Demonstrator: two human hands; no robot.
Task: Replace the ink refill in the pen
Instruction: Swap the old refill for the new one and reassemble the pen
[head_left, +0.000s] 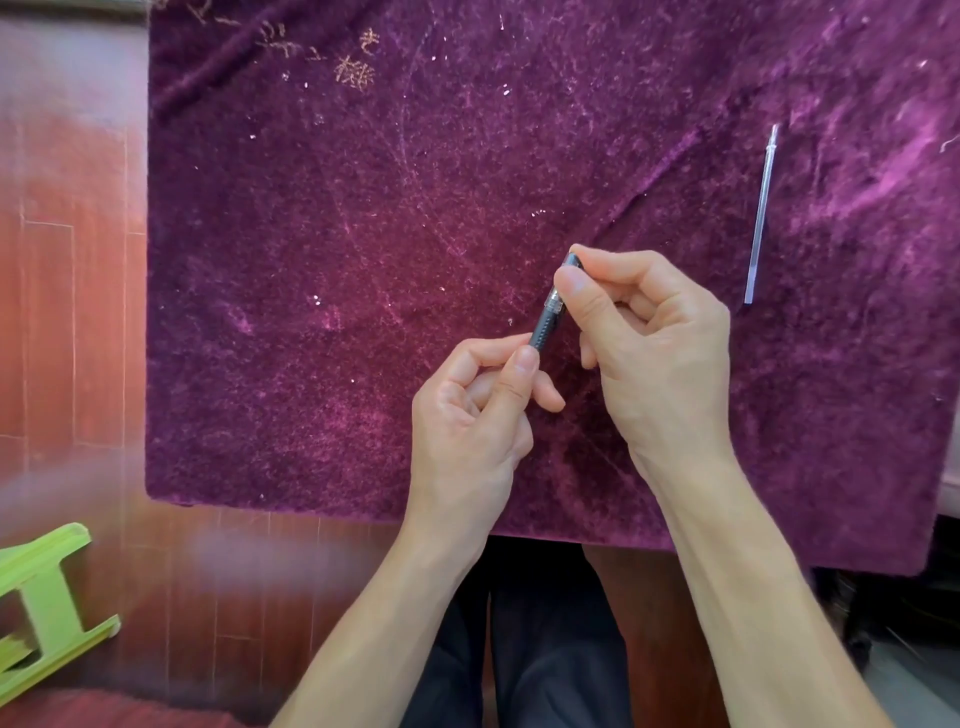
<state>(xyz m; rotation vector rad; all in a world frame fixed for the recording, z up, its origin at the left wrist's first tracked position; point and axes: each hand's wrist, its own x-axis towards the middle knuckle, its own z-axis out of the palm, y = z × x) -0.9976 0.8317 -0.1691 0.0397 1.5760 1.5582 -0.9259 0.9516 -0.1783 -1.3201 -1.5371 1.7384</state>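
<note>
While both hands meet over the purple-clothed table (363, 208), left hand (470, 415) pinching the pen (550, 312) low, right hand (649, 338) pinching its upper end, ink refill (761, 213) lying right of the pen

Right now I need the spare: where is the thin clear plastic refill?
The thin clear plastic refill lies alone on the purple velvet cloth, up and right of the right hand.

Count: one pen, one refill, two hands, one cloth, one stool.

A single dark pen (551, 306) is gripped by both hands, the left hand (475, 410) and the right hand (654, 338); one clear ink refill (761, 213) lies alone on the one purple cloth (363, 234) covering the worktop; one green stool (41, 603) sits on the floor.
</note>
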